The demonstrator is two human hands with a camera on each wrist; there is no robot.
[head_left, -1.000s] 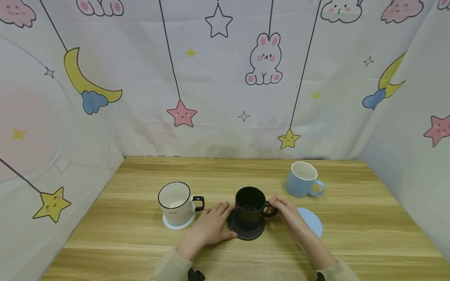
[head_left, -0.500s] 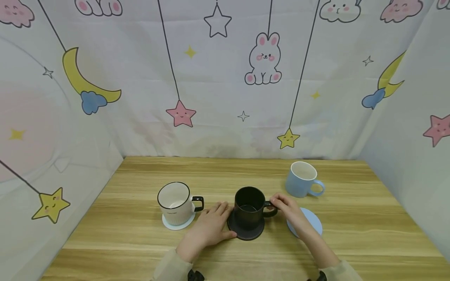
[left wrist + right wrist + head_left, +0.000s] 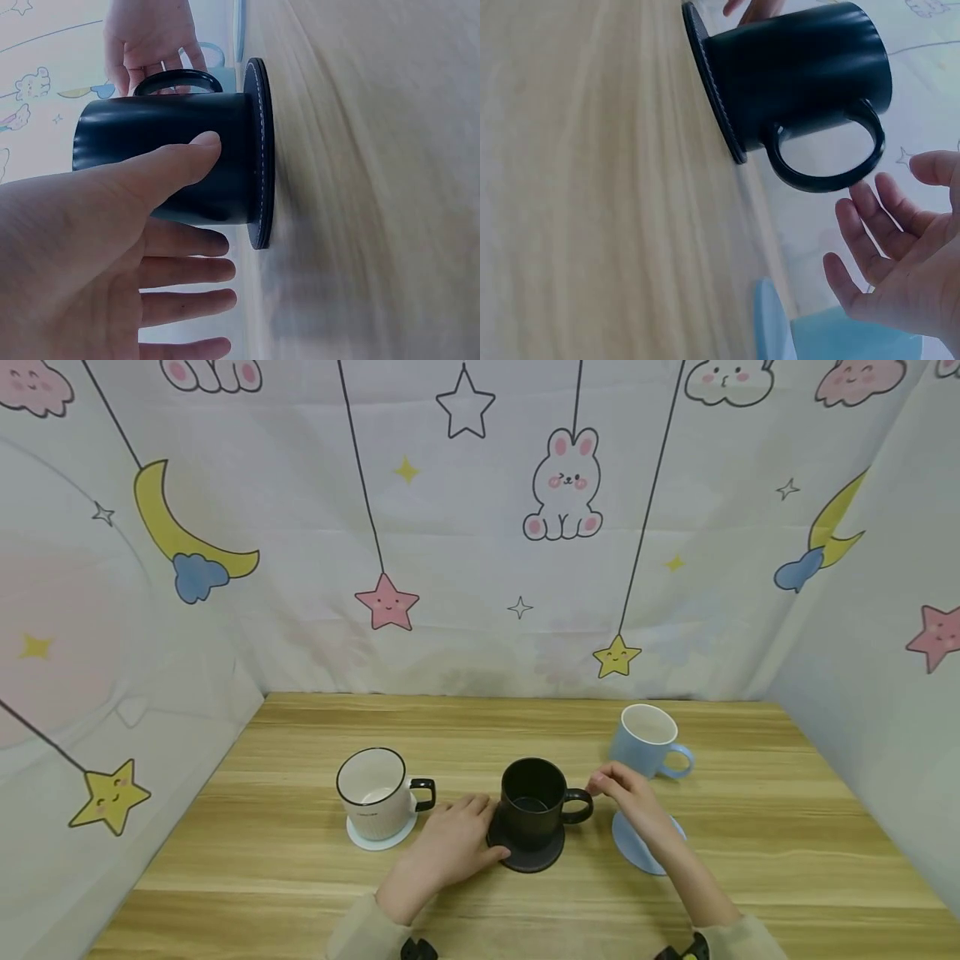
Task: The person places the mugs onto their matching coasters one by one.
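A black mug point(image 3: 534, 802) stands upright on a round black coaster point(image 3: 528, 858) with stitched edging, in the middle of the table. My left hand point(image 3: 453, 839) is at the left side of the mug and coaster, its fingers straight in the left wrist view; whether it touches the coaster I cannot tell. My right hand point(image 3: 633, 802) is just right of the mug's handle point(image 3: 821, 182), fingers loosely bent and holding nothing. Under the right forearm lies a light blue coaster point(image 3: 633, 847), partly covered. Behind that hand a light blue mug point(image 3: 641, 747) stands on the bare table.
On the left, a white mug point(image 3: 372, 802) with a black rim and black handle stands on a pale coaster point(image 3: 360, 839). The wooden table point(image 3: 262, 877) is enclosed at the back and sides by a printed cloth point(image 3: 465, 527).
My right hand has let go of the black mug's handle and shifted right and a little back. My left hand has barely moved. The mugs stay where they were.
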